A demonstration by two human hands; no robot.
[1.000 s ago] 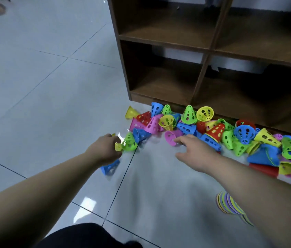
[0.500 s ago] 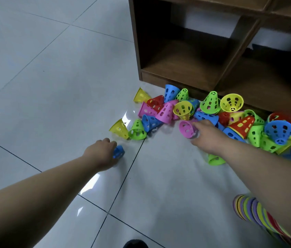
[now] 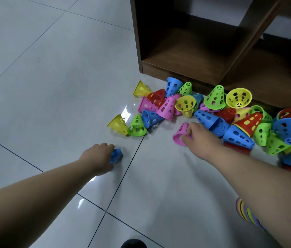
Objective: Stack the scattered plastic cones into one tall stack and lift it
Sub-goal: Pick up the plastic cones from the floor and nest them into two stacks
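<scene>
Nearest of all, and farthest out from the wooden shelf unit (image 3: 185, 56), a dark shoe tip (image 3: 134, 243) shows at the bottom edge of the view on the pale grey tiled floor (image 3: 51, 86). Also well out from the shelf unit, toward its right side, a striped stack of coloured rims (image 3: 244, 211) peeks from behind the right forearm. Most of it is hidden, so what it is made of cannot be told.

Closer to the shelf unit, the left hand (image 3: 96, 156) sits low on the floor, out in front of the unit's left corner. Its fingers are curled round a blue cone (image 3: 116, 155), and only a small part of that cone shows past the fingertips. The right hand (image 3: 202, 138) reaches nearer to the unit, in front of its left compartment, and pinches a pink cone (image 3: 181, 134). That cone lies on its side with its wide mouth turned away from the shelf; the fingers curl over it and the thumb sits at the rim.

Nearer the unit than the left hand, a yellow cone (image 3: 117, 124) and a green cone (image 3: 137, 126) touch each other at the outer edge of the heap. Beyond them the pile of cones (image 3: 212, 111), perforated and blue, red, pink, yellow and green, lies jumbled along the shelf unit's base. Some stand upright, some lie tipped, and a red cone (image 3: 248, 122) sits nested over a yellow one.
</scene>
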